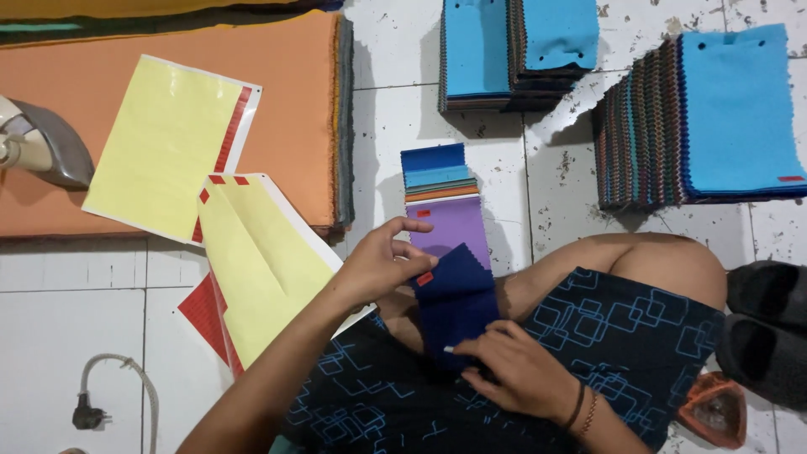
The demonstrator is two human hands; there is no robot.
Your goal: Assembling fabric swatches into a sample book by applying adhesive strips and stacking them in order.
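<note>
Fabric swatches fill this floor scene, seen from above a person sitting cross-legged on white tiles. At centre frame, the left hand (380,262) pinches the upper left corner of a navy swatch (456,304), fingertips closed right at a small red sticker (425,278), apparently to press or place it there. The right hand (521,366) lies lower, fingers curled and pressing the swatch's bottom edge against the lap, which keeps the cloth flat and steady; it is closed on the cloth rather than free.

Just above the navy piece, a fanned stack of swatches (444,202) rests on the tiles with a purple one on top, already bearing a red sticker, so finished pieces seem to gather within easy reach. Left of centre, yellow sticker sheets (172,143) with red labels at their edges lie on and beside an orange cloth pad (294,92). An iron (38,143) sits at the left edge, its plug (87,415) lying loose at lower left. Taller stacks with blue tops (735,109) stand at upper right.
</note>
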